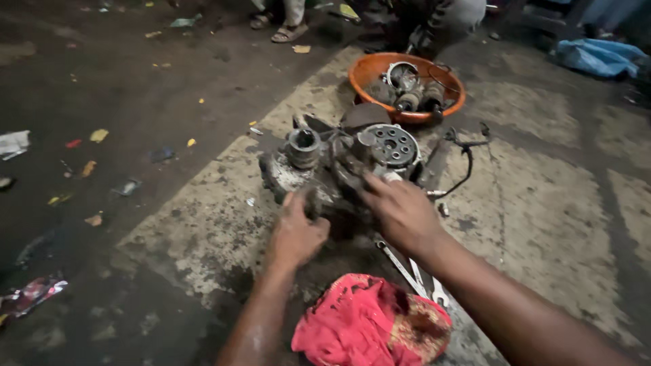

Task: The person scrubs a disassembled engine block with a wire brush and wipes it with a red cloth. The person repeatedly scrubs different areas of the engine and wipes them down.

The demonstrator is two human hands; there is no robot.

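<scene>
Your left hand (296, 234) is curled, fingers bent in around the near edge of the greasy engine block (339, 166), gripping a dark part of its casing; the blur makes it hard to tell just what sits under the fingers. Your right hand (401, 211) lies flatter, fingers half spread and pressed on the block's near right side, just below the round perforated plate (397, 144). The two hands are apart, one on either side of the block.

The block sits on the stained concrete floor (542, 203), straight ahead of you, grimy metal with a short upright cylinder sleeve (303, 147) on its left and a black cable (466, 163) looping off its right.

Behind it, an orange plastic basin (363, 71) holds several oily metal parts, among them a round ringed housing and dark cylindrical pieces.

Closest to you lies a crumpled red rag (369, 322), soft and blotched with dark grease. Beside it, under your right forearm, are flat steel spanners (410, 271), touching the rag's edge.
</scene>
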